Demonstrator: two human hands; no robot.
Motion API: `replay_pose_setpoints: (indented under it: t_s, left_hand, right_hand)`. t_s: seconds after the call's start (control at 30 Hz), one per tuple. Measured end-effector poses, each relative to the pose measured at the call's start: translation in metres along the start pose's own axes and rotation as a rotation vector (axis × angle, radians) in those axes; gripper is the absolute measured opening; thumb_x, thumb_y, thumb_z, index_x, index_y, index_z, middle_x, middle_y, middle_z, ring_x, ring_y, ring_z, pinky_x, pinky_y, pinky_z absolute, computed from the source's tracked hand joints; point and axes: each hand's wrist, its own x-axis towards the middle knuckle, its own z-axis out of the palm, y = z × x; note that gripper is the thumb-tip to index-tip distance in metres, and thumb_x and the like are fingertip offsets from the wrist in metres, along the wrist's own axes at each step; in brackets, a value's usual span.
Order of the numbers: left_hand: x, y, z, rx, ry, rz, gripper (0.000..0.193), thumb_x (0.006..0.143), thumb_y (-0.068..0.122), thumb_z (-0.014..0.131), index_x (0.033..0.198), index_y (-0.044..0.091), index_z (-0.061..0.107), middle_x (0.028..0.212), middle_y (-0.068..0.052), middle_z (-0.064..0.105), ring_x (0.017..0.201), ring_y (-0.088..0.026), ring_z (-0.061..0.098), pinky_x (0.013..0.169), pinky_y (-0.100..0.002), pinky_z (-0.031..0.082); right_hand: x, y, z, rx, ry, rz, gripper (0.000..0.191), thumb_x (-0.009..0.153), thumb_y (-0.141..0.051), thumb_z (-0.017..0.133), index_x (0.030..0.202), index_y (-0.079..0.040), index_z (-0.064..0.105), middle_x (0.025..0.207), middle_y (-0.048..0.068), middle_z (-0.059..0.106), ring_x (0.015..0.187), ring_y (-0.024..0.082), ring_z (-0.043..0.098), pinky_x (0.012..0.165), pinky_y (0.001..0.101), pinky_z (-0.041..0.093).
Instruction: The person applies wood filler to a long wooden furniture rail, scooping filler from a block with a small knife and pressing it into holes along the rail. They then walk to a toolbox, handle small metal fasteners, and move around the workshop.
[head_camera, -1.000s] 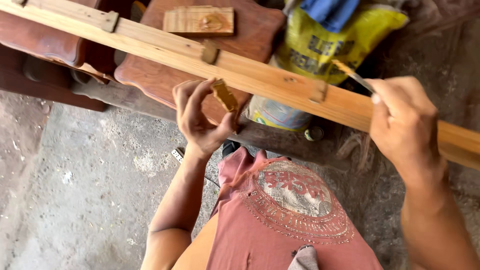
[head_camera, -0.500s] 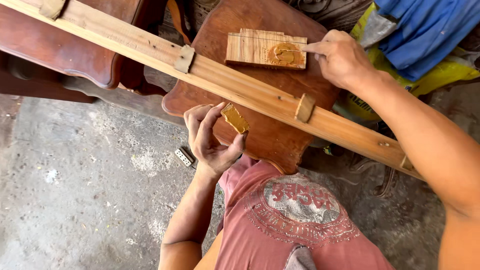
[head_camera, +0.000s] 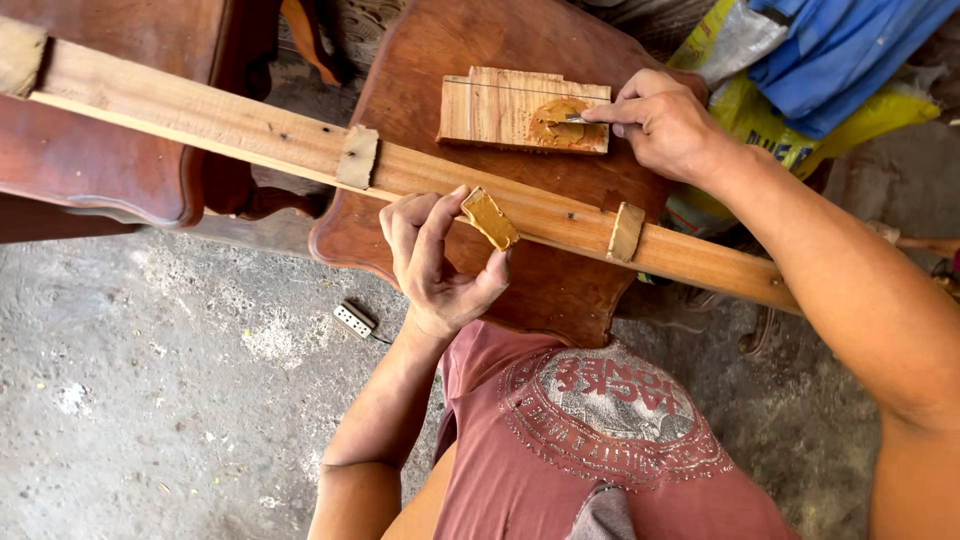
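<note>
The left hand (head_camera: 440, 255) pinches a small glue-coated wooden block (head_camera: 490, 218) above the long pale wooden batten (head_camera: 250, 130). The right hand (head_camera: 665, 125), pressed around a thin tool (head_camera: 573, 119), scoops brown paste (head_camera: 556, 118) from a flat wooden scrap (head_camera: 490, 105). Two blocks sit attached; this one is not yet placed.

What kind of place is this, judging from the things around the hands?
Probably a small, informal woodworking or furniture workshop. A long wooden rail lies across dark carved furniture tops, a scrap board holds a blob of yellow-brown glue or filler, and the floor is rough bare concrete.
</note>
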Motion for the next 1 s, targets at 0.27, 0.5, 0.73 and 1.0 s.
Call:
replay_pose_setpoints:
  t_s: [0.27, 0.5, 0.73, 1.0]
  left_hand:
    - [-0.009, 0.0, 0.01, 0.0, 0.024, 0.005, 0.06, 0.078, 0.03, 0.084, 0.128, 0.003, 0.064, 0.109, -0.01, 0.061, 0.108, -0.027, 0.054, 0.099, -0.042, 0.045]
    - [-0.012, 0.0, 0.013, 0.0, 0.035, 0.029, 0.06, 0.078, 0.028, 0.084, 0.129, 0.004, 0.064, 0.11, -0.009, 0.062, 0.108, -0.028, 0.055, 0.103, -0.043, 0.045]
    - [-0.013, -0.002, 0.01, -0.029, 0.014, 0.034, 0.059, 0.079, 0.026, 0.085, 0.128, 0.002, 0.065, 0.11, -0.01, 0.062, 0.108, -0.028, 0.056, 0.104, -0.044, 0.045]
    - [-0.004, 0.016, 0.001, 0.007, 0.006, 0.008, 0.057, 0.081, 0.032, 0.083, 0.126, 0.001, 0.065, 0.112, -0.012, 0.061, 0.11, -0.03, 0.055, 0.098, -0.043, 0.047]
  right_hand:
    - [-0.014, -0.013, -0.007, -0.005, -0.06, 0.121, 0.048, 0.085, 0.013, 0.061, 0.116, -0.018, 0.08, 0.099, 0.009, 0.066, 0.096, 0.027, 0.065, 0.09, 0.0385, 0.054]
    - [-0.019, -0.025, -0.01, 0.009, -0.119, 0.241, 0.033, 0.093, -0.003, 0.067, 0.122, -0.016, 0.078, 0.095, 0.015, 0.068, 0.091, 0.031, 0.066, 0.087, 0.042, 0.054]
    - [-0.003, -0.045, -0.026, 0.215, -0.284, 0.63, 0.033, 0.094, -0.005, 0.065, 0.12, -0.02, 0.079, 0.082, 0.011, 0.076, 0.068, 0.019, 0.067, 0.067, 0.0358, 0.054]
    - [-0.062, -0.079, -0.104, 0.412, 0.102, 0.598, 0.028, 0.099, -0.002, 0.061, 0.121, -0.009, 0.077, 0.078, 0.002, 0.068, 0.059, 0.008, 0.055, 0.051, 0.025, 0.043]
